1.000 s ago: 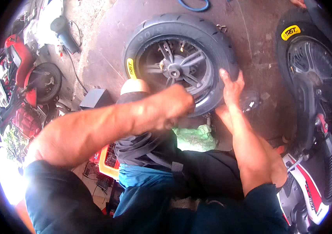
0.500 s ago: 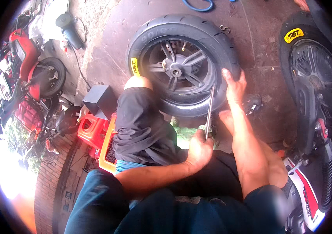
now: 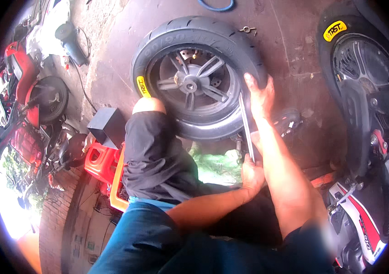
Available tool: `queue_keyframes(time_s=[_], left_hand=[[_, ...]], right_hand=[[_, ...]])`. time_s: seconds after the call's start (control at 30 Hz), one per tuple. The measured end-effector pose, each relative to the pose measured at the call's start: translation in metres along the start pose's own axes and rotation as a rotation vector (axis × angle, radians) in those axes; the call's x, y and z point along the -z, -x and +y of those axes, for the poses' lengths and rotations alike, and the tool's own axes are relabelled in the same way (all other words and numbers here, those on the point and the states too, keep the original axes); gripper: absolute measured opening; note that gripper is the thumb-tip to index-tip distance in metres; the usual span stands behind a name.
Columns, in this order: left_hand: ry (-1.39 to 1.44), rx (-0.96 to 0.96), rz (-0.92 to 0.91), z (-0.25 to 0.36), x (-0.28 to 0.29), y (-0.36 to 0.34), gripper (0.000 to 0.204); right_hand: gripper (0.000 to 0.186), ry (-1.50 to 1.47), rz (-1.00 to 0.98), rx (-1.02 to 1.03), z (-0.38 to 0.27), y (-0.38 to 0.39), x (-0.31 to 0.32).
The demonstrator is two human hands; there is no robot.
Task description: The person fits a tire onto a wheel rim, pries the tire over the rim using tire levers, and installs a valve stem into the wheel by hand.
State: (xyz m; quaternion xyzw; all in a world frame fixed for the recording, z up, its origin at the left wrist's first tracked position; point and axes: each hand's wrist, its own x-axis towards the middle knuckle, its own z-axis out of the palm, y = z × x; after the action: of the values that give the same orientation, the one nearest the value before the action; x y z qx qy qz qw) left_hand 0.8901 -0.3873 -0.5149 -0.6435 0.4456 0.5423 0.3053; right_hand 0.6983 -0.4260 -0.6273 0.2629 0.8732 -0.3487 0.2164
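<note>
A black tyre (image 3: 155,43) with a yellow label lies on a dark multi-spoke wheel rim (image 3: 192,85), just beyond my bare knee. My left hand (image 3: 253,176) is closed around the lower end of a long metal tyre lever (image 3: 247,130). The lever's far tip sits at the gap between tyre and rim, on the right side. My right hand (image 3: 262,98) grips the tyre's right side, thumb on the sidewall and fingers over the tread. My right forearm runs close beside the lever. Part of the left hand's fingers is hidden.
Another wheel with a labelled tyre (image 3: 329,55) is at the right, above a red-and-white panel (image 3: 361,219). At left are a red motorcycle (image 3: 21,77), an angle grinder (image 3: 70,43), a dark box (image 3: 106,125) and a red stool (image 3: 98,157). A small metal part (image 3: 248,29) lies beyond the tyre.
My left hand has swung the lever's handle end to the right, close to my right forearm, so the lever slants the other way. My right hand stays on the tyre. The view has shifted slightly.
</note>
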Motion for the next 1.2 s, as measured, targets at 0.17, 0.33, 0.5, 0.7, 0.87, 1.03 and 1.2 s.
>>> queue_keyframes(time_s=[0.17, 0.33, 0.5, 0.7, 0.87, 1.03, 1.2], left_hand=[[0.157, 0.088, 0.117, -0.016, -0.011, -0.012, 0.043], [-0.225, 0.089, 0.150, 0.038, -0.030, 0.000, 0.050], [-0.329, 0.068, 0.111, 0.055, -0.022, -0.006, 0.048], [-0.723, -0.229, -0.059, 0.002, 0.070, -0.044, 0.038], [-0.962, -0.381, -0.097, 0.042, 0.145, -0.080, 0.021], [-0.875, -0.353, -0.284, 0.127, 0.185, -0.027, 0.020], [-2.258, -0.481, -0.496, 0.334, 0.255, -0.044, 0.020]], right_hand=[[0.081, 0.010, 0.022, 0.092, -0.002, -0.003, -0.009], [0.074, 0.021, 0.069, 0.148, 0.010, 0.001, -0.011], [0.073, -0.042, 0.086, 0.164, 0.011, -0.001, -0.019], [0.076, -0.074, 0.118, 0.136, 0.029, 0.007, -0.020], [0.079, -0.119, 0.107, 0.111, 0.028, 0.009, -0.021], [0.082, -0.163, 0.073, 0.058, 0.017, 0.009, -0.015], [0.086, -0.075, 0.136, 0.054, 0.009, 0.013, -0.022]])
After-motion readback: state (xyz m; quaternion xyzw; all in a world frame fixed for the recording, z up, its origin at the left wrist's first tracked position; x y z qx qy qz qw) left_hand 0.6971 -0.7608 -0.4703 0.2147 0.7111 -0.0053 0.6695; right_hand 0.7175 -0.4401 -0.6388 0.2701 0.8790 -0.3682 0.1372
